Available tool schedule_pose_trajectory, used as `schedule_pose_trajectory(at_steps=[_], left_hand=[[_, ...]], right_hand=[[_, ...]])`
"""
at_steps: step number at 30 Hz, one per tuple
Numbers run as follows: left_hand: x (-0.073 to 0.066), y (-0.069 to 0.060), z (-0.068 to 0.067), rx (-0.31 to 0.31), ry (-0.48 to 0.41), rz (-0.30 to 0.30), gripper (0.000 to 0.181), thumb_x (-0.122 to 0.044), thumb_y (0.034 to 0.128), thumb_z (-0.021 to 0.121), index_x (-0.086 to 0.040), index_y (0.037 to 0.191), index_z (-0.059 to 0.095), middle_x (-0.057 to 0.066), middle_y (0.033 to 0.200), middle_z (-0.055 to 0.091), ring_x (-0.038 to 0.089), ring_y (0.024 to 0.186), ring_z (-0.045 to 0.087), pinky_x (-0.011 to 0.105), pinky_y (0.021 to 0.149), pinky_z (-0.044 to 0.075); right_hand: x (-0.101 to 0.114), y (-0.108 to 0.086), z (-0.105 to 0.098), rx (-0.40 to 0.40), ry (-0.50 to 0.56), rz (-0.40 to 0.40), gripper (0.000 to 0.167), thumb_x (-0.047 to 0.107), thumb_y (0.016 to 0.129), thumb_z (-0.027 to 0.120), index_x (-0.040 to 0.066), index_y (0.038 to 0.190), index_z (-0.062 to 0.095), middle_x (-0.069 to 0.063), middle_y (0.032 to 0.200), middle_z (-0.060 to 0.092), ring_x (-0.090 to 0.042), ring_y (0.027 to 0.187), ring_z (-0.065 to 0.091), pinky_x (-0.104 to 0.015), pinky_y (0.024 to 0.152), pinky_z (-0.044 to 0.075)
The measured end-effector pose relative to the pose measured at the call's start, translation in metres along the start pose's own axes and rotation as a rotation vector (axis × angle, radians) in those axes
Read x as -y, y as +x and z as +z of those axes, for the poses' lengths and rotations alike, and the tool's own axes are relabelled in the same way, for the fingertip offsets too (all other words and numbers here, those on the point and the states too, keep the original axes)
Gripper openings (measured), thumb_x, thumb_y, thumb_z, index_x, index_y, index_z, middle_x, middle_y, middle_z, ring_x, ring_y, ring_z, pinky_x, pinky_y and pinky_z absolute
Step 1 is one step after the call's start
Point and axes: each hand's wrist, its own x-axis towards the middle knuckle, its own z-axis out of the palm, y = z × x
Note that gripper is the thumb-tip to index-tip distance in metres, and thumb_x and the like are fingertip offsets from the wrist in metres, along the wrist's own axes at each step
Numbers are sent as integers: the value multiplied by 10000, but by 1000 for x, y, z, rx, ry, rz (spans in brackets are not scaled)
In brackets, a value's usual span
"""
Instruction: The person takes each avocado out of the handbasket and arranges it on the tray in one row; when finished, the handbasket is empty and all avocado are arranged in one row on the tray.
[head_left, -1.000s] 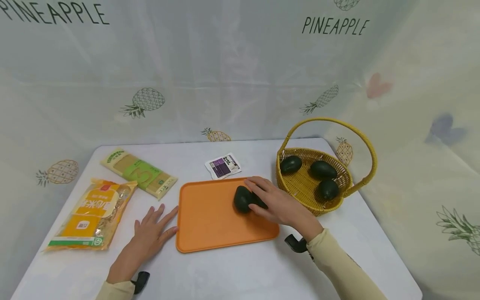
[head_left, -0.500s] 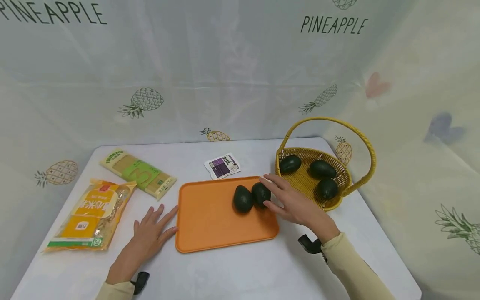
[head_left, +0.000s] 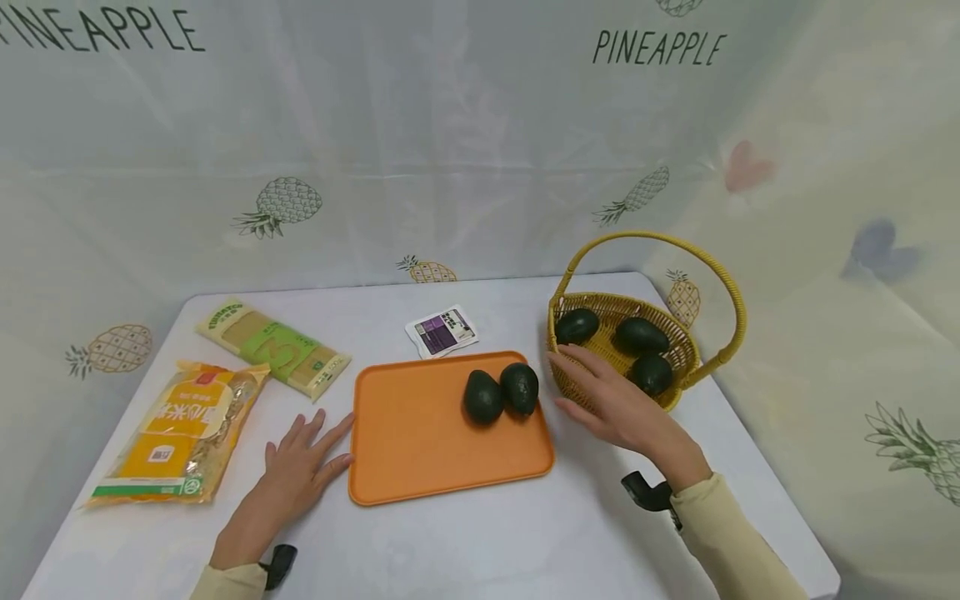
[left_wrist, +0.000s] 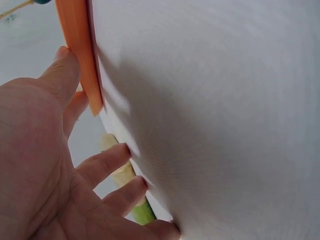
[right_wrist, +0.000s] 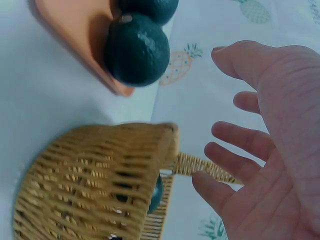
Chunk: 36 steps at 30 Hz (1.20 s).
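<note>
Two dark green avocados (head_left: 483, 397) (head_left: 519, 389) lie side by side on the right part of the orange tray (head_left: 420, 433). My right hand (head_left: 618, 408), fingers spread and holding nothing, hovers at the near left rim of the yellow wicker basket (head_left: 600, 346). Inside the basket are three more avocados (head_left: 576, 326) (head_left: 641, 336) (head_left: 650, 373). In the right wrist view the hand (right_wrist: 280, 135) is beside the basket wall (right_wrist: 90, 175), with nothing between thumb and fingers. My left hand (head_left: 288, 479) rests spread on the table, thumb and index fingertip touching the tray's left edge, as the left wrist view shows (left_wrist: 75, 50).
A yellow-orange bag (head_left: 176, 433) lies at the left, with a green-labelled flat packet (head_left: 273, 348) behind it. A small white and purple packet (head_left: 441, 332) lies behind the tray. The basket's tall handle (head_left: 731, 292) arches over it, and a printed curtain (head_left: 450, 125) hangs behind the table.
My right hand has let go of the right-hand avocado on the tray and moved right to the basket. That avocado stands beside the other one. The left hand has stayed in place.
</note>
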Motion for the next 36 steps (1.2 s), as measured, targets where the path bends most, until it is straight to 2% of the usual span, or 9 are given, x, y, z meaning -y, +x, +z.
schedule_pose_trajectory(at_steps=[11,21,27,31,36], left_hand=[[2,2,0,-5,9,8,666,-569,1070,560,-259,1645,431,337,1700,312,652,1559,199,935,1120,164],[1,2,0,12,14,-2,687,-591,1060,561,-254,1645,433,337,1702,308,654,1559,195,931,1124,153],[-1,7,-2,4,21,4,681,-587,1061,563,-271,1648,428,331,1705,307,652,1561,194,930,1127,151],[1,9,-3,-1,34,-4,674,-582,1059,571,-282,1647,431,331,1703,312,652,1558,199,931,1121,155],[5,6,2,1,47,-3,665,-565,1056,588,-269,1635,451,342,1685,339,667,1542,226,944,1097,193]], right_hand=[[-16,-8,-13,-18,10,52,642,260,1022,754,85,1587,505,-202,1638,467,-416,1506,477,-614,1168,496],[-50,-17,-21,-1,3,144,612,216,1045,714,22,1580,491,-283,1617,452,-497,1496,428,-686,1180,435],[-67,-22,-23,-1,-1,189,606,234,1045,713,38,1578,500,-290,1623,442,-532,1490,411,-723,1171,409],[-74,-22,-23,19,7,221,615,250,1049,705,29,1582,491,-304,1629,432,-553,1493,401,-734,1184,387],[-77,-22,-20,99,-9,323,668,315,1050,701,-53,1562,482,-367,1626,402,-630,1493,359,-767,1203,338]])
